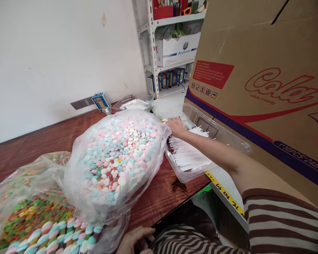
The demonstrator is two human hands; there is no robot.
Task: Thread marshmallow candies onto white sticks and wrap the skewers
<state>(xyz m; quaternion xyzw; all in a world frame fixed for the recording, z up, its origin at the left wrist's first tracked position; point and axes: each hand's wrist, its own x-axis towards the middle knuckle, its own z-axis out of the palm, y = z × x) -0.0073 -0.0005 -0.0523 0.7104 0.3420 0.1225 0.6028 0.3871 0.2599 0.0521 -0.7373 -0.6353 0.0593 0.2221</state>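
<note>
Head view: gather heavy-looking, limp pastel-candy bag (pixel 113 155) by rim; cannot tell grip of right hand (pixel 176 127) beside it; see left hand (pixel 135 240) in front, loosely parted

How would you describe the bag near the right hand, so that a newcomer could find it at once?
Start at the brown table by the white wall. On it, left of the clear tray of white sticks, bulges a see-through bag, its edge at the right hand. Pink, blue and white sweets fill it, whereas the neighbouring bag shows small green, orange and yellow rings.
</note>
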